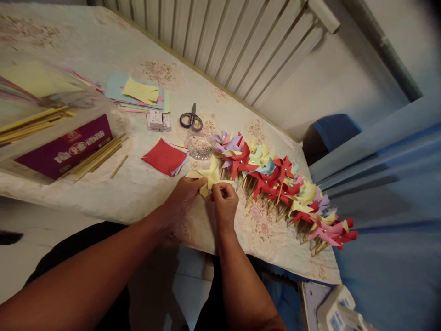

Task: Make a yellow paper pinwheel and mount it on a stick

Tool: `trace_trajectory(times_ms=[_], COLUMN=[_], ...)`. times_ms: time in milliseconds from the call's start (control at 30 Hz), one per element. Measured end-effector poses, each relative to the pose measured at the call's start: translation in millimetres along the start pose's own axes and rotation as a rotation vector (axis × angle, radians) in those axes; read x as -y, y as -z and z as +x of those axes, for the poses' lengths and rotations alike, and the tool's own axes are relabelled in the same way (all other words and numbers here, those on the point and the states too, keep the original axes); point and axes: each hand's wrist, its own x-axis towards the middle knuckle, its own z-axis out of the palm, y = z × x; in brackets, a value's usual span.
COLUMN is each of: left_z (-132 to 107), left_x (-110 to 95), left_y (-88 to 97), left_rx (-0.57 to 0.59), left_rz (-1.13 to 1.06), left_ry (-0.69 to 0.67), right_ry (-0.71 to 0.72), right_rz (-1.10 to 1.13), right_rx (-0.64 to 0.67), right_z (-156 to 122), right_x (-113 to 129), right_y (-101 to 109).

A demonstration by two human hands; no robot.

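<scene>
Head view: the yellow paper piece (209, 175) sits at the near edge of the table (138, 193), lifted slightly off the cloth between both of your hands. Several of its points stick out to the left and upward.

1. Left hand (184, 194): the fingers are curled together and clamped on the lower left part of the paper, thumb on top.
2. Right hand (224, 202): thumb and forefinger are pinched together on the lower middle of the paper. The other fingers are folded into the palm.

Handling judgement:
- Treat the piece as very light and thin. It is stiff enough to hold its points but creases under any hard squeeze.
- It is not slippery. A light pinch should hold it.
- Take hold near the centre, where the layers overlap and the paper is strongest. Avoid the free tips, which bend and tear most easily.
- Keep it low over the table; a draught or a quick move can flip it.

Surroundings:
- Finished pinwheels (275, 177) lie in a long row just right of your hands, in red, yellow, pink and purple, with stick ends toward the table edge. The nearest ones almost touch the yellow piece.
- Red paper sheets (164, 157) lie near, up and to the left.
- A clear dish (199, 148) stands just beyond the piece. Its contents are too small to tell.
- Scissors (190, 120) lie further back.
- Wooden sticks (98, 157) rest beside a purple box (65, 147), well apart to the left.
</scene>
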Motion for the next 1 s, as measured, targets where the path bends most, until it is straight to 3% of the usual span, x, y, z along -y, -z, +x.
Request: trace_trajectory(times_ms=[200, 567, 1000], left_z=[-0.7, -11.5, -12.5], left_x=[4.5, -8.0, -9.3], left_y=[-1.1, -7.8, -9.9], left_rx=[-0.022, -0.111, -0.07], left_rz=[0.003, 0.154, 0.172], left_ry=[0.002, -0.032, -0.055], right_ry=[-0.046, -0.075, -0.053], right_rz=[-0.008, -0.026, -0.108], right_rx=[-0.037, -0.05, -0.066], right_z=[1.0, 0.9, 1.8], right_x=[0.0, 3.3, -1.7], right_y=[-1.9, -3.1, -3.0])
